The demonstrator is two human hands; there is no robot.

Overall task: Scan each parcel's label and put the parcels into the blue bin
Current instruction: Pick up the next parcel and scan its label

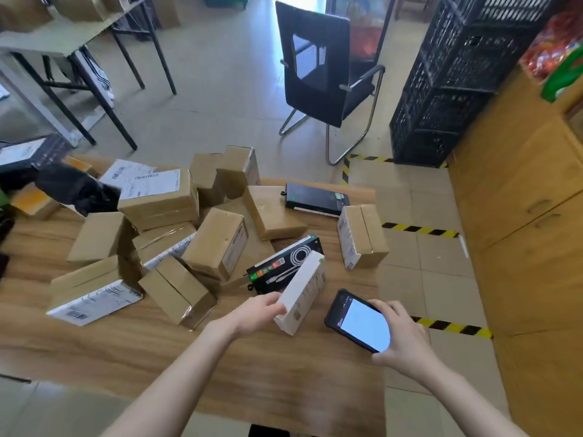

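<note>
My left hand [258, 313] grips the near end of a long white box [303, 291], tilted up off the wooden table [157, 357]. My right hand [400, 332] holds a black handheld scanner [359, 323] with a lit screen, just right of the white box. Behind the white box lies a black cable package [277, 263]. Several brown cardboard parcels [217, 244] with white labels are piled across the table's middle and left. One brown parcel [362, 234] stands at the right edge. No blue bin is in view.
A flat black box [315, 198] lies at the table's far side. Black bags [72, 187] sit at far left. Beyond the table stand a black office chair [321, 67], stacked black crates [457, 80] and wooden cabinets [520, 200]. Yellow-black tape [419, 229] marks the floor.
</note>
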